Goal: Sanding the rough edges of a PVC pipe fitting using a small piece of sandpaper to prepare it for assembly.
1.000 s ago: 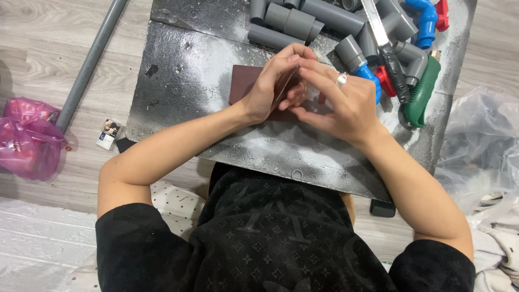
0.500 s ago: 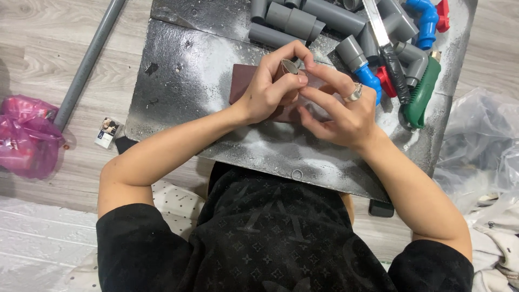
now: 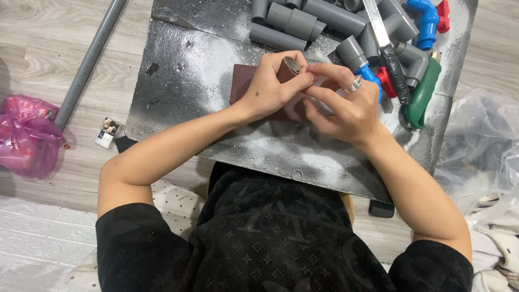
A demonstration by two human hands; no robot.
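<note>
Here, nearest: the person's black patterned top (image 3: pixel 281 238), low in the view.
Board: a dusty dark work board (image 3: pixel 189 81) lying on the wooden floor.
Left hand: the left hand (image 3: pixel 270 89) is closed around a short grey pipe piece wrapped in brown sandpaper (image 3: pixel 289 67), its open end tilted up.
Right hand: the right hand (image 3: pixel 346 105), wearing a ring, pinches the sandpaper edge just beside the left fingers.
Sheet: a brown sandpaper sheet (image 3: pixel 243 81) lies on the board under the hands.
Farther: grey pipe fittings (image 3: pixel 303 24), blue elbow (image 3: pixel 424 16), green-handled tool (image 3: pixel 421 92).
Left side: grey pipe (image 3: pixel 89 59), pink bag (image 3: pixel 27 135).
</note>
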